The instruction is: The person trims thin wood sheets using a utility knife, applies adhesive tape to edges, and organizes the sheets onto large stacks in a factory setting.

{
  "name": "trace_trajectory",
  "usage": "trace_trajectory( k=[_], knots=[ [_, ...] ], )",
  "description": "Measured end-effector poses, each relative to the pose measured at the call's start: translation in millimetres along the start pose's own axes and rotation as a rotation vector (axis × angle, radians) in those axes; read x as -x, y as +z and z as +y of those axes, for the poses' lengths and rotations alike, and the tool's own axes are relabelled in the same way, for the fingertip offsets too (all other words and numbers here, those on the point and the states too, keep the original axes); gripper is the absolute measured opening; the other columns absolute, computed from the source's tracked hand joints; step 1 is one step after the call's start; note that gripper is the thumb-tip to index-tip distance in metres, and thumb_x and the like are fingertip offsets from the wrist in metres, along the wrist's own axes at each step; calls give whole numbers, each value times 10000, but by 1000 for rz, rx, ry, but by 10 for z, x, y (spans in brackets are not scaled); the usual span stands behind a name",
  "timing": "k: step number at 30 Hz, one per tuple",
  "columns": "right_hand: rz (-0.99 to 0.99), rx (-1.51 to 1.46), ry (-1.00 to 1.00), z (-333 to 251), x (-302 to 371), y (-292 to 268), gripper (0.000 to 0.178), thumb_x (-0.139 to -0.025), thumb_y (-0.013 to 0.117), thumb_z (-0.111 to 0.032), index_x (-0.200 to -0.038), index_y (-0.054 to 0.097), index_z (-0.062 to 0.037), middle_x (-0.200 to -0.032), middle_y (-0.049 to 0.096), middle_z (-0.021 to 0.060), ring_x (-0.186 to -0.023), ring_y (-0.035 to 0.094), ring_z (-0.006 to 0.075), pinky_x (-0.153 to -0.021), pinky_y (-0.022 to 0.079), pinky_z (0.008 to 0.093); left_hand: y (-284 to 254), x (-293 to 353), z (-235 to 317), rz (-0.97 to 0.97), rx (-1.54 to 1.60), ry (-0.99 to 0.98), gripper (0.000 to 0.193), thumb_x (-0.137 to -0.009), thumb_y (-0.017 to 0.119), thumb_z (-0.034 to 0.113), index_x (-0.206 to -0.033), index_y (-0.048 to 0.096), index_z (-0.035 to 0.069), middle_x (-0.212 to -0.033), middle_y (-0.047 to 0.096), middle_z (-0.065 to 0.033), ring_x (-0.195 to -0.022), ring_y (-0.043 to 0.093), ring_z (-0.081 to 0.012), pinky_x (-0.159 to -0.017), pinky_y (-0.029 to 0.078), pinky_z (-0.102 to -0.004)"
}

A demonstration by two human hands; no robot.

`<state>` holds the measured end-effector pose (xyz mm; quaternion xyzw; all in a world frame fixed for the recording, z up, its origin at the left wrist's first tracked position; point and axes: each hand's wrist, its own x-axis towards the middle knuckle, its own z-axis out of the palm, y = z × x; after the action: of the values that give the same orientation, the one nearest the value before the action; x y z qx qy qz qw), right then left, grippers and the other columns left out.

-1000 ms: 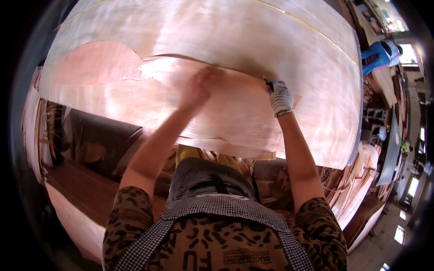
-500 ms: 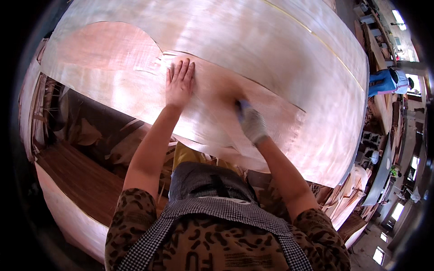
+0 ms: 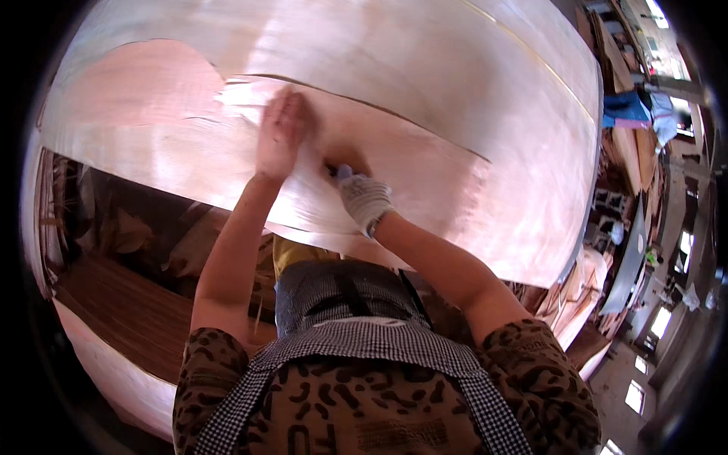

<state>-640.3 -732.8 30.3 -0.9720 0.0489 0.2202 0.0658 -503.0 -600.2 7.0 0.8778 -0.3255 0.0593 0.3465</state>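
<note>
A large pale wood veneer sheet point(image 3: 523, 205) spreads out in front of me. On it lies a long pinkish veneer piece point(image 3: 425, 163), its far edge showing as a dark line. My bare left hand point(image 3: 280, 140) is over the left part of this piece, its fingers smeared by motion. To its right and nearer to me, my right hand point(image 3: 364, 199) wears a white knit glove with bluish fingertips. Its fingers are closed around a small dark object point(image 3: 331, 168), mostly hidden, at the surface of the piece.
A rounded pink veneer patch point(image 3: 144, 80) shows at the far left. Below the sheet's near edge sits a stack of brown veneer point(image 3: 125, 315) with scraps behind it. A person in blue point(image 3: 637, 114) is off to the right, past more stacked wood point(image 3: 576, 284).
My right hand has moved left, closer to my left hand. The left hand, flat with fingers stretched before, has shifted slightly and now blurs. The view has shifted a little.
</note>
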Motion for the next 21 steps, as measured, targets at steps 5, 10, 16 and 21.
trace_trajectory(
  k=[5, 10, 16, 21],
  knots=[
    [-1, -32, -38, 266, 278, -26, 167, -820, 405, -116, -967, 478, -84, -784, 615, 132, -694, 622, 256, -495, 471, 390, 281, 163, 715, -252, -73, 100, 505, -842, 449, 275, -1305, 314, 124, -1359, 292, -71, -1235, 289, -260, -1031, 189, -392],
    [-183, 244, -123, 1866, 981, 329, 156, -839, 405, -128, -955, 475, -50, -661, 582, 127, -586, 588, 232, -466, 457, 352, 408, 194, 760, -209, -278, 108, 521, -824, 479, 319, -1292, 335, 141, -1378, 254, -53, -1259, 258, -241, -1020, 214, -403],
    [-81, 219, -69, 2703, 1465, -180, 169, -830, 463, -229, -792, 461, -65, -514, 519, 126, -444, 534, 291, -392, 403, 423, 387, 274, 700, -200, -294, 95, 536, -815, 493, 304, -1297, 328, 141, -1382, 240, -83, -1257, 257, -265, -1015, 222, -410],
    [352, -89, -444, 1327, -206, -488, 103, -790, 503, -182, -805, 477, -84, -652, 565, 139, -589, 568, 324, -498, 444, 422, 401, 221, 719, -124, -254, 111, 469, -772, 536, 304, -1201, 427, 148, -1321, 306, -109, -1234, 281, -277, -1008, 197, -485]
  ],
)
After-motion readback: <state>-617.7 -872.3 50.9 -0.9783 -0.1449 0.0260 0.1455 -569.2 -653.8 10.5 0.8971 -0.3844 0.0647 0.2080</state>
